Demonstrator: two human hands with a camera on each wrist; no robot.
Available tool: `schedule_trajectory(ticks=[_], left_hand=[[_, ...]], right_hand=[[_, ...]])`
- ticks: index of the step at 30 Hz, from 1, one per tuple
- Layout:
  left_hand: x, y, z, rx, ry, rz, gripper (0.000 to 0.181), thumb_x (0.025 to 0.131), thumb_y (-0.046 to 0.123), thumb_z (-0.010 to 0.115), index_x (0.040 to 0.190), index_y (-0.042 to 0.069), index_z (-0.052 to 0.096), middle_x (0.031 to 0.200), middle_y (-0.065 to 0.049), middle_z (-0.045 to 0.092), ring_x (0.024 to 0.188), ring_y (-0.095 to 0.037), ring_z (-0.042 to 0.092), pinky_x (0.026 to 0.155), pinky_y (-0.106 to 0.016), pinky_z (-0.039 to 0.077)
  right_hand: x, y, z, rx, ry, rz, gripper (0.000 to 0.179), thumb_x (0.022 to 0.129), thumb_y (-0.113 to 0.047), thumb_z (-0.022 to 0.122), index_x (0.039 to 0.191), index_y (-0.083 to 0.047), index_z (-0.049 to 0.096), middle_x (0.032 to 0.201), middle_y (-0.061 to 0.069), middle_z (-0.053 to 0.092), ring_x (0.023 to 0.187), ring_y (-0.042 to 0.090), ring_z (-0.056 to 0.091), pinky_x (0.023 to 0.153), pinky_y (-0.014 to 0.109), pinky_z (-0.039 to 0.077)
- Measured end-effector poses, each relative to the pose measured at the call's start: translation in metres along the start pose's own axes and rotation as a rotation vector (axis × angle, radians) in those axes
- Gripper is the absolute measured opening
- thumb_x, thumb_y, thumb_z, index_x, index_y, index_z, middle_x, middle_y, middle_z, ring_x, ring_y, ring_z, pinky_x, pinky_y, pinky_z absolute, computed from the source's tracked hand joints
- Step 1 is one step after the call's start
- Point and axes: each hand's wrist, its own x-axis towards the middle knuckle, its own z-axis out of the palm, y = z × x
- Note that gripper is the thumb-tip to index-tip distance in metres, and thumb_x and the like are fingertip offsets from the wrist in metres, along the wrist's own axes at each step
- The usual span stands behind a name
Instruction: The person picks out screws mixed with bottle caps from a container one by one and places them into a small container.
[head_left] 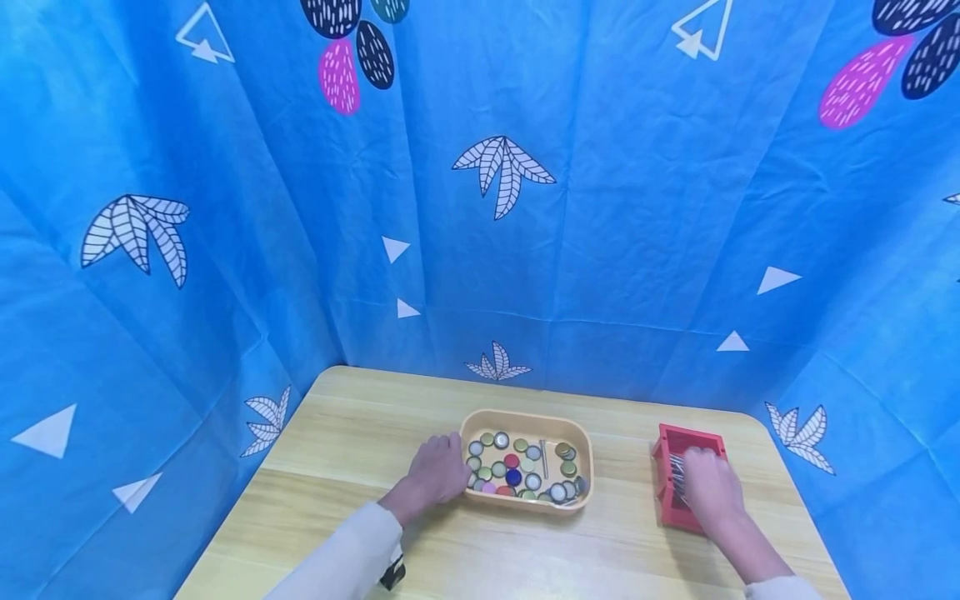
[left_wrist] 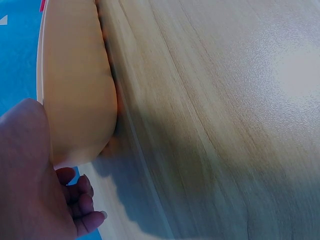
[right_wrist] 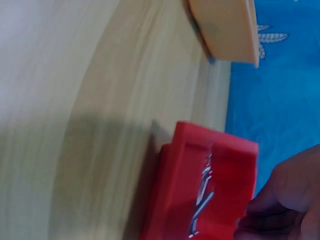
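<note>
My left hand [head_left: 438, 471] holds the left end of a beige plastic tray [head_left: 536, 417]. In the left wrist view the thumb lies along the tray's rim, with the other fingers curled at its end. Inside the tray are several round caps [head_left: 513, 477] in gold, silver, red, blue and pink, plus a thin metal rod [head_left: 544, 458]. My right hand [head_left: 712, 487] reaches into a red box [head_left: 681, 517], fingers bent downward. Several slim silver metal pieces [right_wrist: 202, 200], like nails or screws, lie inside. Whether the right fingertips grip anything is hidden.
Both containers stand on a light wooden table [head_left: 337, 450], the red box to the right of the tray with a gap between. A blue patterned curtain [head_left: 487, 275] rises behind the table and along its sides.
</note>
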Motion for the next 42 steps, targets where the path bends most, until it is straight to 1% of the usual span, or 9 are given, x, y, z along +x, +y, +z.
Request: schedule_trajectory(ticks=[6, 10, 12, 17, 22, 26, 31, 35, 42], left_hand=[[0.0, 0.001, -0.001, -0.002, -0.002, -0.01, 0.033, 0.092, 0.031, 0.059, 0.105, 0.001, 0.054, 0.084, -0.008, 0.053, 0.077, -0.023, 0.048, 0.071, -0.04, 0.044], [-0.001, 0.001, -0.001, -0.015, 0.0, -0.01, 0.031, 0.092, 0.03, 0.059, 0.104, 0.002, 0.054, 0.082, -0.007, 0.051, 0.075, -0.022, 0.047, 0.068, -0.038, 0.042], [-0.001, 0.001, -0.001, -0.023, 0.0, -0.008, 0.031, 0.093, 0.03, 0.059, 0.103, 0.002, 0.054, 0.082, -0.007, 0.05, 0.074, -0.022, 0.046, 0.067, -0.037, 0.041], [-0.001, 0.002, -0.001, -0.033, 0.003, -0.004, 0.03, 0.092, 0.029, 0.059, 0.103, 0.002, 0.053, 0.082, -0.007, 0.049, 0.074, -0.022, 0.045, 0.067, -0.037, 0.04], [-0.003, 0.003, -0.001, -0.037, -0.008, -0.009, 0.031, 0.093, 0.029, 0.058, 0.104, 0.001, 0.053, 0.082, -0.007, 0.047, 0.073, -0.022, 0.044, 0.064, -0.034, 0.037], [-0.003, 0.003, -0.002, -0.052, -0.014, -0.009, 0.03, 0.093, 0.029, 0.059, 0.105, 0.002, 0.053, 0.082, -0.007, 0.047, 0.074, -0.022, 0.044, 0.064, -0.034, 0.037], [-0.002, 0.002, -0.003, -0.058, 0.001, -0.015, 0.031, 0.091, 0.029, 0.06, 0.105, 0.002, 0.053, 0.082, -0.007, 0.05, 0.074, -0.022, 0.046, 0.064, -0.035, 0.039], [-0.001, 0.001, -0.002, -0.052, 0.001, -0.022, 0.033, 0.09, 0.03, 0.06, 0.106, 0.002, 0.053, 0.084, -0.008, 0.051, 0.075, -0.022, 0.047, 0.066, -0.037, 0.041], [-0.002, 0.001, -0.002, -0.06, -0.005, -0.026, 0.034, 0.091, 0.031, 0.06, 0.106, 0.001, 0.054, 0.084, -0.008, 0.053, 0.075, -0.022, 0.048, 0.067, -0.037, 0.042]], right_hand=[[0.011, -0.023, -0.012, 0.041, 0.013, 0.034, 0.022, 0.074, 0.008, 0.079, 0.087, 0.012, 0.062, 0.076, 0.022, 0.061, 0.069, 0.032, 0.062, 0.064, 0.051, 0.061], [0.015, -0.035, -0.015, 0.092, -0.011, 0.039, 0.031, 0.065, 0.01, 0.084, 0.09, 0.008, 0.065, 0.081, 0.021, 0.062, 0.074, 0.033, 0.061, 0.061, 0.045, 0.06], [0.018, -0.042, -0.016, 0.096, -0.019, 0.036, 0.026, 0.068, 0.012, 0.08, 0.088, 0.008, 0.064, 0.078, 0.019, 0.06, 0.072, 0.031, 0.059, 0.058, 0.041, 0.058], [0.027, -0.059, -0.018, 0.074, 0.048, 0.007, 0.014, 0.077, 0.011, 0.07, 0.082, 0.01, 0.057, 0.068, 0.015, 0.052, 0.061, 0.024, 0.052, 0.053, 0.034, 0.053], [0.033, -0.079, -0.021, 0.109, 0.114, -0.039, 0.009, 0.081, 0.01, 0.066, 0.076, 0.007, 0.059, 0.065, 0.014, 0.053, 0.058, 0.025, 0.054, 0.054, 0.039, 0.056], [0.038, -0.096, -0.023, 0.153, 0.157, -0.037, 0.011, 0.083, 0.005, 0.069, 0.075, 0.003, 0.061, 0.066, 0.015, 0.057, 0.059, 0.031, 0.06, 0.056, 0.046, 0.057], [0.045, -0.118, -0.026, 0.234, 0.097, 0.008, 0.009, 0.088, -0.003, 0.07, 0.088, 0.005, 0.067, 0.078, 0.02, 0.066, 0.07, 0.039, 0.068, 0.063, 0.051, 0.059], [0.049, -0.135, -0.022, 0.305, 0.067, 0.004, 0.015, 0.088, -0.002, 0.07, 0.099, 0.008, 0.07, 0.09, 0.024, 0.071, 0.083, 0.042, 0.072, 0.073, 0.051, 0.061], [0.056, -0.157, -0.001, 0.378, 0.067, -0.064, 0.016, 0.084, 0.003, 0.072, 0.098, 0.01, 0.071, 0.091, 0.024, 0.075, 0.083, 0.038, 0.074, 0.074, 0.045, 0.062]])
